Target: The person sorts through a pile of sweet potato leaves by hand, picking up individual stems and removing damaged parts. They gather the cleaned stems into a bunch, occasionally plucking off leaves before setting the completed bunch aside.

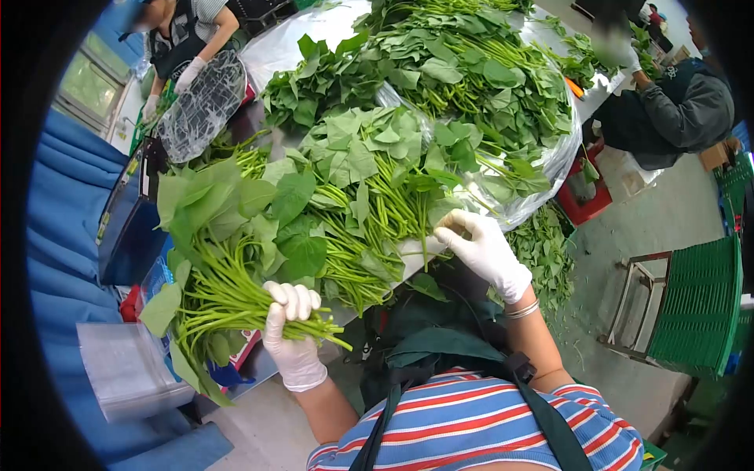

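a: what is the left hand (292,334) doing?

b: it wears a white glove and its fingers are curled tight round a bunch of leafy greens (224,259), gripping the stems near their cut ends. the stems run out past the fist toward three o'clock, and the big leaves fan up toward eleven o'clock.

a: and the right hand (481,247)?

b: also gloved in white, at about two o'clock from the left one. its fingers are bent and pressed together on the stems of the loose pile of greens (369,196) lying on the table (275,47). whether it pinches one stem or several, i cannot tell. a thin bangle (521,311) sits on that wrist.

a: where does that pile lie against the bunch?

b: at about one o'clock of the held bunch, touching it along the leaves. further up, toward twelve o'clock, a bigger heap of greens (471,71) sits on clear plastic sheeting (542,169).

a: anything else round about?

b: a dark scale (126,220) at nine o'clock of the bunch, a stack of clear bags (122,369) at seven o'clock, a green crate (695,306) on a stool at three o'clock. another person at eleven o'clock holds a clear bag (203,106) in gloved hands, and a second person (675,106) sits at two o'clock.
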A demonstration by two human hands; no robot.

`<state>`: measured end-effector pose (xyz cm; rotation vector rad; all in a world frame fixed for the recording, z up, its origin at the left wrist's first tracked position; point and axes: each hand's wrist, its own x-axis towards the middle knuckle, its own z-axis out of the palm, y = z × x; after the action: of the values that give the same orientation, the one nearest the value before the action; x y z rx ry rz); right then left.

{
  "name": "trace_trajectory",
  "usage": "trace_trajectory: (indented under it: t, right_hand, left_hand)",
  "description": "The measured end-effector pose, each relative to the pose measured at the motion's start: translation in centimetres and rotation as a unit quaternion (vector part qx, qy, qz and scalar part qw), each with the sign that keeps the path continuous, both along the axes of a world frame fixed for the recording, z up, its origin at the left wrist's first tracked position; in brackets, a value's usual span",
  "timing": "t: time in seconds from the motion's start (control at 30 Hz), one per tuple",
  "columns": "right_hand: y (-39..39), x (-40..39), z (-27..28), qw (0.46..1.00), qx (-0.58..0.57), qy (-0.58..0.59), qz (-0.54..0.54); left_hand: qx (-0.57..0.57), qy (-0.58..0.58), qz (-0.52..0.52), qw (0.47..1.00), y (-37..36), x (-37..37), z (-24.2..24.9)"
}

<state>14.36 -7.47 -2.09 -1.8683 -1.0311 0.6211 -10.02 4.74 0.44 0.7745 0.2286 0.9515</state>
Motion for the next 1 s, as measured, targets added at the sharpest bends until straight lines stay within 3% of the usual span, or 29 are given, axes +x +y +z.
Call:
trace_trajectory:
  t: [0.07,0.13,0.33,0.4,0.43,0.6,0.67,0.73,0.83,1.0]
  right_hand:
    - [0.5,0.0,-0.7,1.000,-0.002,0.005,-0.009]
    - [1.5,-0.6,-1.2,0.996,-0.030,-0.075,-0.027]
    - [4.9,-0.2,-4.9,0.975,0.067,-0.208,-0.045]
    - [4.8,0.7,-3.6,0.998,-0.054,0.015,0.015]
    - [4.8,1.0,-3.2,0.996,-0.059,0.064,0.024]
    - [4.7,0.7,-3.9,0.994,0.001,-0.105,0.032]
    - [4.5,1.0,-3.0,0.998,-0.039,-0.023,0.045]
    - [4.0,1.9,-2.5,1.000,0.017,0.010,0.022]
    - [2.8,2.2,1.0,0.964,0.046,0.261,-0.025]
    - [1.7,0.3,3.0,0.955,0.096,0.279,-0.003]
  left_hand:
    - [-0.005,-0.009,0.012,1.000,0.3,-0.5,-0.7]
    - [-0.005,-0.002,0.012,1.000,0.3,-0.3,-0.9]
    - [0.024,0.055,0.033,0.998,0.2,1.4,0.0]
    - [0.043,0.060,0.011,0.997,0.3,1.7,0.1]
    - [0.044,0.060,0.010,0.997,0.3,1.9,0.1]
    - [0.005,0.044,0.001,0.999,0.1,2.4,-0.3]
    - [0.007,0.048,0.005,0.999,-0.2,2.3,-0.4]
    - [0.015,0.050,0.014,0.999,-0.3,2.3,-0.3]
    - [0.018,0.067,0.039,0.997,-0.6,2.1,-0.4]
    - [-0.025,0.053,0.068,0.996,-1.1,3.1,-0.6]
